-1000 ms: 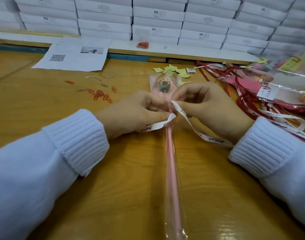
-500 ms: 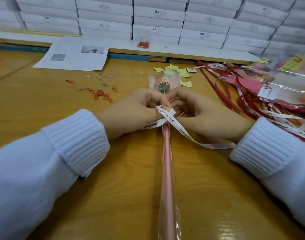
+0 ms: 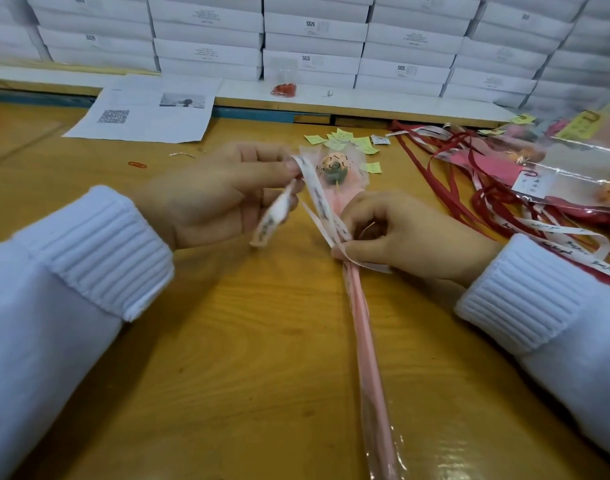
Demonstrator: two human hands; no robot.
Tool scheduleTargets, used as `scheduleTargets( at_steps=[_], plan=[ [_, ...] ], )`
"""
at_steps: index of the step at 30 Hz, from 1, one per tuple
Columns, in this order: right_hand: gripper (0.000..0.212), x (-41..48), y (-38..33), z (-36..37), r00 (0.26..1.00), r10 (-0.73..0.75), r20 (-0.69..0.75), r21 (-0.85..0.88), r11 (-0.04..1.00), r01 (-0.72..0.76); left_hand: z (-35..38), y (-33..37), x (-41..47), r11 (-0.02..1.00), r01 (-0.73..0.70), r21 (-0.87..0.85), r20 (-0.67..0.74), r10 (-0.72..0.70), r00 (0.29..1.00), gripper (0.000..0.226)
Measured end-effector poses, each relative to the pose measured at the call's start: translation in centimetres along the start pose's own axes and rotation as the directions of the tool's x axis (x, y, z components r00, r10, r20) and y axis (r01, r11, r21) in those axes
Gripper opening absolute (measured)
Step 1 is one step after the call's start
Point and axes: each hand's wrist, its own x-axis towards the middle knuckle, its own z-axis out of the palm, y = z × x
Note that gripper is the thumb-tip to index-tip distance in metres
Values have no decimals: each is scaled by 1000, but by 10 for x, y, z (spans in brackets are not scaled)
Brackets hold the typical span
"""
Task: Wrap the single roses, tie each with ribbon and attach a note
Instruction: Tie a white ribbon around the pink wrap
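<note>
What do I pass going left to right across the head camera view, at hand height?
Left sleeve cuff, left hand, right hand, right sleeve cuff. The ribbon runs between both hands, so it is left out.

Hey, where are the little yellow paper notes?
In the head view, the small yellow paper notes lie scattered on the wooden table, just beyond the wrapped pink rose, right of centre.
</note>
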Motion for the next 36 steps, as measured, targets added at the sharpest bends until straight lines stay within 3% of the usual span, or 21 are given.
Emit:
scheduleTargets(
  at_steps=[6, 9, 13, 16, 22, 27, 32, 36],
  plan=[
    [5, 0, 0, -1, 999, 21, 28, -28, 999, -20, -13, 6, -2, 944, -61, -325, -80, 37, 996, 25],
    [7, -1, 0, -3, 999, 34, 25, -37, 999, -33, -15, 5, -3, 948, -79, -310, -231, 5, 973, 45],
    [6, -2, 0, -4, 998, 53, 25, -58, 997, -52, -19, 1, 0, 963, -31, -268, -467, -102, 879, 62],
    [6, -2, 0, -5, 998, 63, 31, -70, 996, -61, -23, -2, 2, 972, 21, -235, -598, -161, 785, 58],
    [13, -4, 0, -6, 996, 87, 24, -31, 996, -86, -38, -2, 2, 960, -92, -266, -837, -183, 516, 37],
    [16, -4, -1, -6, 996, 86, 22, -32, 996, -85, -47, -5, 6, 993, -5, -118, -889, -103, 446, 34],
    [17, -4, -2, -7, 995, 92, 24, -21, 996, -91, -48, -6, 10, 996, 5, -84, -921, -80, 382, 37],
    [16, -4, -1, -6, 995, 95, 21, -18, 995, -94, -54, -11, 12, 999, 46, -2, -921, -20, 388, 30]
  ],
)
